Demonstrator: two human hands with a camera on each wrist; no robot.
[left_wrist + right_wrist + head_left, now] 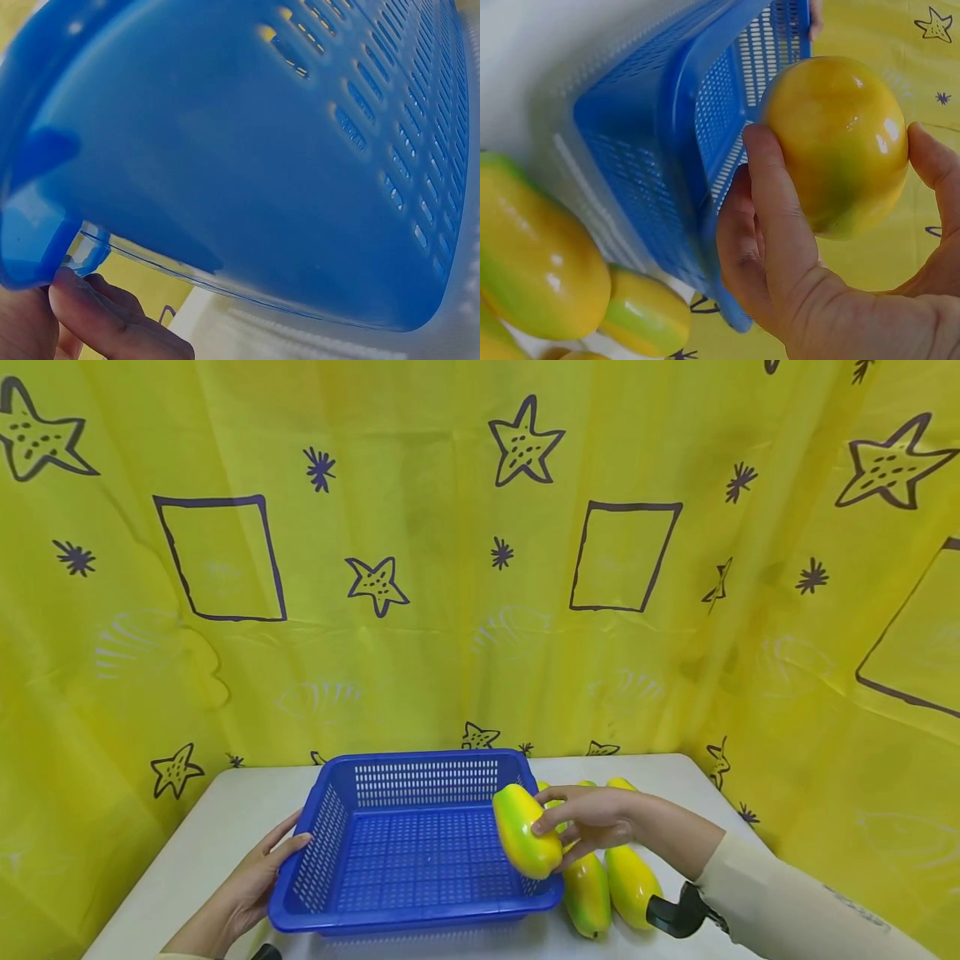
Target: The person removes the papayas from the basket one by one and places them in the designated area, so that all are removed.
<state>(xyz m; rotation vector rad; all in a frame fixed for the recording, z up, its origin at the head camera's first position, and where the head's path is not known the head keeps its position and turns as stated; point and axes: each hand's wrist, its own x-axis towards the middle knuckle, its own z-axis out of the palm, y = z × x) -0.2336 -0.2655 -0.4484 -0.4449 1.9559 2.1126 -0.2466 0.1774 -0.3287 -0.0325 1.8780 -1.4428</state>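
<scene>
A blue plastic basket (420, 852) with slotted walls stands on the table, and nothing lies on its floor. My left hand (258, 877) grips its left rim, thumb on top; the left wrist view shows the fingers (112, 319) curled at the rim's edge. My right hand (592, 817) holds a glossy yellow-green papaya (527, 831) above the basket's right rim. In the right wrist view, thumb and fingertips pinch this papaya (836, 146) from opposite sides. More papayas (632, 885) lie on the table to the right of the basket, some partly hidden behind my right hand.
The white table (225, 810) extends around the basket on both sides. Behind it hangs a yellow curtain (435, 668) with starfish drawings, which also closes in the left and right sides.
</scene>
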